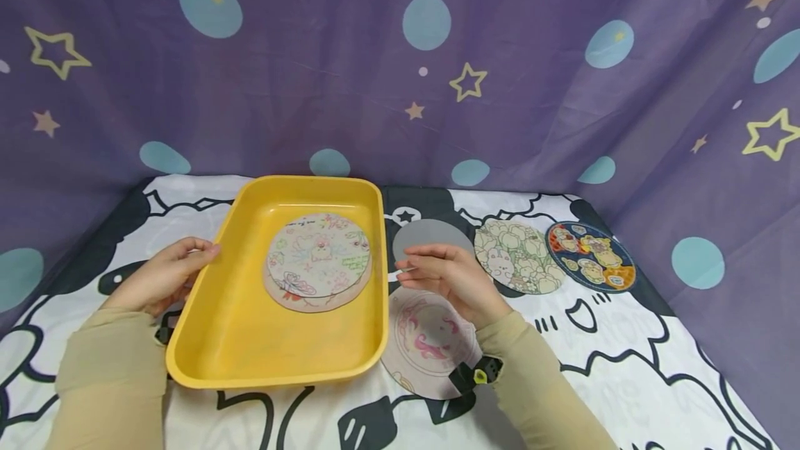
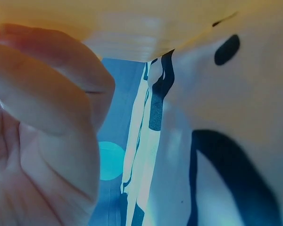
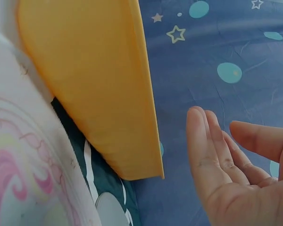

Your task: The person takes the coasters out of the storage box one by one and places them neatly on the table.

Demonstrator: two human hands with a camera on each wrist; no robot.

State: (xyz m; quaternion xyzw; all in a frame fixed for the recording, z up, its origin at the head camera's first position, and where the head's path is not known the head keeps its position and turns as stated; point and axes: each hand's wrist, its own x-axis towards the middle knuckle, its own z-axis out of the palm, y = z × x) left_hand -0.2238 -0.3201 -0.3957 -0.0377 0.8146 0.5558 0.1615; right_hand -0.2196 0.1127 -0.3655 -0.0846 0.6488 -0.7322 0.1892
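My left hand [image 1: 169, 273] grips the left rim of a yellow tray [image 1: 294, 342], thumb on top and fingers curled beneath; the left wrist view shows those curled fingers [image 2: 52, 89] under the tray. Inside the tray lie two overlapping round mats: a whitish one with coloured drawings [image 1: 320, 255] over a pinkish one [image 1: 312, 305]. To the right of the tray my right hand [image 1: 453, 280] hovers with loosely extended fingers and holds nothing. Below it is a pink-patterned round mat [image 1: 431, 346], its left edge partly hidden by the tray. The right wrist view shows the tray's outer wall [image 3: 94, 84].
A plain grey disc [image 1: 431, 230] lies behind my right hand. Farther right are a round mat with pale green drawings [image 1: 521, 255] and a dark blue one with cartoon figures [image 1: 590, 255]. A black-and-white patterned cloth [image 1: 625, 394] covers the table; a purple curtain [image 1: 525, 110] hangs behind.
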